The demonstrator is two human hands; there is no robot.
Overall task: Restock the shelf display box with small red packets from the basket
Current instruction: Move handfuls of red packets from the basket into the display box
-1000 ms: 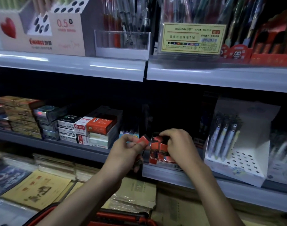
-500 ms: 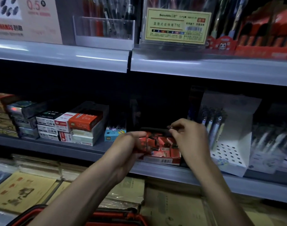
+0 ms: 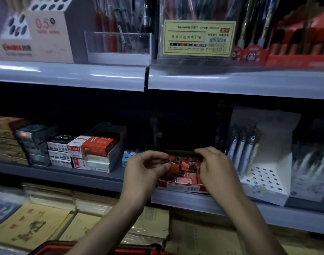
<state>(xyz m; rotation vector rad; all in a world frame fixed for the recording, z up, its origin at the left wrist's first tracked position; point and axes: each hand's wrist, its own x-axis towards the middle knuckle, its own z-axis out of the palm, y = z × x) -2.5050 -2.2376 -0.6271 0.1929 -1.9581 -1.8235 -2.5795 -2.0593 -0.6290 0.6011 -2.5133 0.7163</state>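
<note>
The red display box (image 3: 181, 187) sits on the middle shelf's front edge, with several small red packets (image 3: 187, 165) lying loose inside. My left hand (image 3: 141, 171) is at the box's left side and pinches one small red packet (image 3: 166, 161) with a dark edge just above the pile. My right hand (image 3: 215, 169) covers the box's right side, its thumb and forefinger pinching the dark rear rim. The right end of the box is hidden behind that hand. The basket's red rim (image 3: 52, 245) shows at the bottom edge, below my left forearm.
Stacked boxes of staples (image 3: 95, 150) stand left of the display box, with a small blue box (image 3: 128, 159) between. A white pen display stand (image 3: 262, 162) is close on the right. The upper shelf (image 3: 109, 76) overhangs. Paper pads (image 3: 34, 223) lie on the lowest level.
The display box, tilted up between my hands a second ago, now lies flat on the shelf. My right hand slid to its rear right rim. My left hand keeps a packet at the left side.
</note>
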